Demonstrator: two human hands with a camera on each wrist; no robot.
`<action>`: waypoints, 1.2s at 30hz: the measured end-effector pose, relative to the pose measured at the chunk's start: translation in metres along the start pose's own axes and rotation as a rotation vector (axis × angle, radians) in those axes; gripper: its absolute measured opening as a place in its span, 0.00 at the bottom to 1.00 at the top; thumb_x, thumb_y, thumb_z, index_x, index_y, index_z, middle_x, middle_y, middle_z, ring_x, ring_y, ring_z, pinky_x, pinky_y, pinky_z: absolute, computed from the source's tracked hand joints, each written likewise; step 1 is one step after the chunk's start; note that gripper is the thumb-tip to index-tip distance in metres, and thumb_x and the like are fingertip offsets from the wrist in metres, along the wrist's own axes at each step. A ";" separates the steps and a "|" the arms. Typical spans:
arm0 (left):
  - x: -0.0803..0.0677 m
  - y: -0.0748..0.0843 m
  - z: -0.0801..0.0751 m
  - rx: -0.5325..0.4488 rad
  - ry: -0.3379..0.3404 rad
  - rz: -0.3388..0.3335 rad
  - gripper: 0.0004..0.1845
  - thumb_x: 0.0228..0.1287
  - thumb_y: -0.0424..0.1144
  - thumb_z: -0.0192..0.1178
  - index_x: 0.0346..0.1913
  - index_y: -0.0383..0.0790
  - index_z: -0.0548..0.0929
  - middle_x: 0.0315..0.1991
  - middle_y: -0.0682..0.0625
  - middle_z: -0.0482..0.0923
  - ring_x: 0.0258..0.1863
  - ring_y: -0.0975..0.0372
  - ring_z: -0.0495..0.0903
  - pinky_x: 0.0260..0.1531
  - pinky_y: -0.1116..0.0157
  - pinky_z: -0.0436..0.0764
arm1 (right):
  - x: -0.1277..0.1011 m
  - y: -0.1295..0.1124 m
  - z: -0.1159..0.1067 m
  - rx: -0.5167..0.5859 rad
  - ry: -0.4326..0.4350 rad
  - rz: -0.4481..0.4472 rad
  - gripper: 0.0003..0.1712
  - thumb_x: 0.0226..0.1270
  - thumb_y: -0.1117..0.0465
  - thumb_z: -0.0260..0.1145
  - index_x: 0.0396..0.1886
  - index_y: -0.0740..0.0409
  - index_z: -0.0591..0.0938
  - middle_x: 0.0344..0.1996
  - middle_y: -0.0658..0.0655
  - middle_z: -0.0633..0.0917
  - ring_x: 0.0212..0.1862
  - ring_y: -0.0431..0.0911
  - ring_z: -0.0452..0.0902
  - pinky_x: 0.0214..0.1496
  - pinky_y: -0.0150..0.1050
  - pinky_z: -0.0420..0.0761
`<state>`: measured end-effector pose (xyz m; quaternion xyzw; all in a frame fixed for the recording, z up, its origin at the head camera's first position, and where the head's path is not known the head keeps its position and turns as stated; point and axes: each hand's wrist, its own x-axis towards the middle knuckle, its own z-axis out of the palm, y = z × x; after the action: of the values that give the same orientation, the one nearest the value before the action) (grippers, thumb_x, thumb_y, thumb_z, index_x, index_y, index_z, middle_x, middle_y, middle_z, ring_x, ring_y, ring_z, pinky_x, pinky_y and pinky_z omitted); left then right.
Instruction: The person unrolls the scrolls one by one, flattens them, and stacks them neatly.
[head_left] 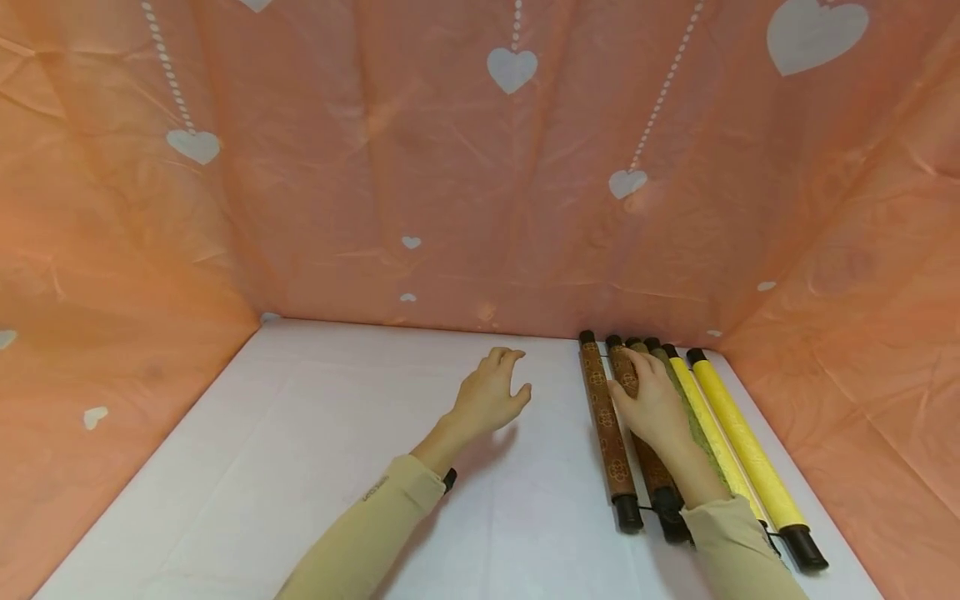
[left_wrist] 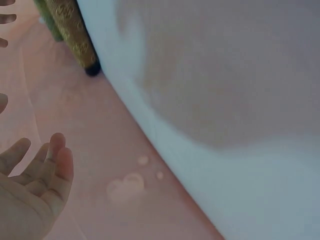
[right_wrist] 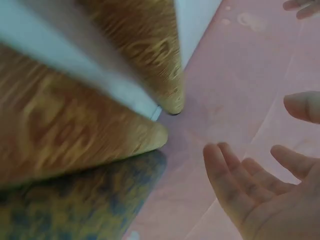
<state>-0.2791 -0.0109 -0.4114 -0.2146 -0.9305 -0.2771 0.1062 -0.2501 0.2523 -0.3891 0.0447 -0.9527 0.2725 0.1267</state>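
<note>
My left hand (head_left: 487, 392) hovers over the white table surface, fingers spread and slightly bent, holding nothing. To the right, my right hand (head_left: 654, 400) is over a row of long rolls with black end caps, its fingers loosely bent above the second brown roll (head_left: 651, 462) and the green patterned rolls (head_left: 688, 398), which it partly hides. The outer brown roll (head_left: 602, 408) lies just left of that hand. In the right wrist view, the fingers (right_wrist: 220, 172) stand apart from the brown patterned roll (right_wrist: 75, 130), with nothing gripped.
Two yellow rolls (head_left: 750, 450) lie at the right end of the row. The white table (head_left: 225, 467) is enclosed by orange-pink cloth (head_left: 450, 192) with white hearts at the back and both sides. A black band (head_left: 450, 479) shows at the left wrist.
</note>
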 end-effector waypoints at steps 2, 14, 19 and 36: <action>0.002 0.004 0.007 -0.002 -0.025 0.000 0.29 0.73 0.46 0.60 0.73 0.38 0.72 0.69 0.41 0.71 0.64 0.47 0.77 0.52 0.49 0.83 | -0.002 0.006 -0.002 -0.001 -0.018 -0.002 0.37 0.76 0.57 0.62 0.78 0.66 0.64 0.72 0.77 0.64 0.65 0.72 0.70 0.61 0.70 0.72; 0.012 0.026 0.050 -0.070 -0.214 -0.047 0.31 0.72 0.49 0.60 0.74 0.43 0.72 0.67 0.45 0.74 0.60 0.53 0.79 0.49 0.53 0.83 | -0.009 0.035 -0.006 -0.034 -0.123 -0.038 0.35 0.71 0.61 0.67 0.71 0.76 0.69 0.60 0.81 0.73 0.38 0.56 0.79 0.45 0.58 0.79; 0.016 0.035 0.061 -0.074 -0.272 -0.051 0.32 0.71 0.50 0.61 0.75 0.44 0.72 0.64 0.45 0.76 0.56 0.55 0.81 0.48 0.55 0.82 | -0.008 0.040 -0.007 -0.066 -0.165 -0.036 0.33 0.71 0.61 0.66 0.70 0.76 0.71 0.59 0.81 0.76 0.45 0.63 0.81 0.50 0.64 0.79; 0.025 0.066 0.090 -0.026 -0.392 -0.062 0.35 0.72 0.59 0.62 0.76 0.50 0.71 0.62 0.48 0.78 0.59 0.56 0.79 0.53 0.57 0.81 | 0.000 0.058 -0.006 -0.082 -0.333 -0.166 0.29 0.61 0.69 0.73 0.61 0.77 0.78 0.40 0.66 0.83 0.31 0.45 0.78 0.32 0.42 0.78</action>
<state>-0.2783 0.0982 -0.4469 -0.2368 -0.9359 -0.2452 -0.0883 -0.2578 0.3041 -0.4136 0.1626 -0.9638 0.2110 -0.0092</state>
